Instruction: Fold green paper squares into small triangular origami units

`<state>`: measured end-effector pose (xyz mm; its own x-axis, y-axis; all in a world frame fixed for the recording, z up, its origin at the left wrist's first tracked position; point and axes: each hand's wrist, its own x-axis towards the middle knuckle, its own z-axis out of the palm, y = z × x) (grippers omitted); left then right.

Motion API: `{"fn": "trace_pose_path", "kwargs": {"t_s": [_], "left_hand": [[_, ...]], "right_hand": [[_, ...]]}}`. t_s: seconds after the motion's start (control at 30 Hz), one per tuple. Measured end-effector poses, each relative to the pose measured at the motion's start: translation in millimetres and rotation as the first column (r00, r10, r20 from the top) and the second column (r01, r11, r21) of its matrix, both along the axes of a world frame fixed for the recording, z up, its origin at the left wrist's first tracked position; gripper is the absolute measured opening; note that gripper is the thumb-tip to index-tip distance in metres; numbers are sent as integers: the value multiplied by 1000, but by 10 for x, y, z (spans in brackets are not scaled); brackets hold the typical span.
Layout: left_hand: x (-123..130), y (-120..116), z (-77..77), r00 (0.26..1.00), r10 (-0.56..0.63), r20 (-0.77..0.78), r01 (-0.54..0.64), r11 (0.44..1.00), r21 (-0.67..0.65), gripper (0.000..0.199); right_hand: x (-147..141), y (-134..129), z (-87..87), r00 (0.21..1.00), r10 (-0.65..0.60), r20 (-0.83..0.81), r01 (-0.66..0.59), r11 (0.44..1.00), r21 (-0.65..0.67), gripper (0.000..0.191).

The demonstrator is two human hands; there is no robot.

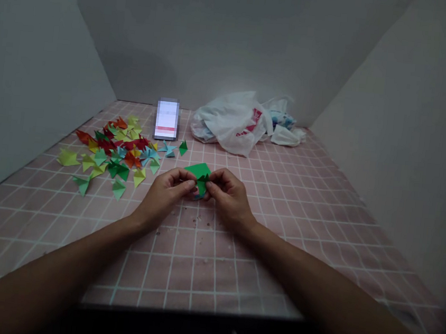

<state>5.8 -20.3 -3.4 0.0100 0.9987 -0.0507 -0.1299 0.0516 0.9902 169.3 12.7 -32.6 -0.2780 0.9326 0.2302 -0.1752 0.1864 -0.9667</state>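
Taking in grey walls to the left, right and far side, then a broad surface covered in dusky pink with white grid lines. Next, finding a loose spread of folded paper pieces over to the left, in red, orange, yellow, light blue and several greens, some overlapping, others lying apart. Seeing a crumpled white plastic bag with red lettering near the far wall, and, just to the right, a smaller white and blue bundle. Noting the left grip pinched tight, thumb against fingers, at the left side of a folded green paper, and the right grip pinched likewise at the right side, so holding the paper between both, near the middle of the surface. Spotting an upright screen device with a lit, pixelated display beyond the spread. Making out a flat green paper just behind the held one, possibly touching. Ending with a single dark green piece near the device, and tiny dark specks on the near side.
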Motion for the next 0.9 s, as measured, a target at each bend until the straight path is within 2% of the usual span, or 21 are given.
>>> {"fn": "trace_pose_path", "kwargs": {"t_s": [0.3,0.6,0.8,0.9], "left_hand": [[5,8,-27,993,-20,117,31,995,-93,29],[2,9,-32,994,-27,108,31,999,-41,26],[2,16,-30,989,-36,142,49,995,-88,26],[-2,12,-30,992,-33,126,41,997,-61,25]], "right_hand": [[-9,14,-15,1000,-13,-13,13,1000,-2,11],[2,0,5,1000,-8,-1,8,1000,24,12],[2,8,-7,1000,-22,20,21,999,42,11],[9,8,-9,1000,-8,16,7,999,40,11]]}}
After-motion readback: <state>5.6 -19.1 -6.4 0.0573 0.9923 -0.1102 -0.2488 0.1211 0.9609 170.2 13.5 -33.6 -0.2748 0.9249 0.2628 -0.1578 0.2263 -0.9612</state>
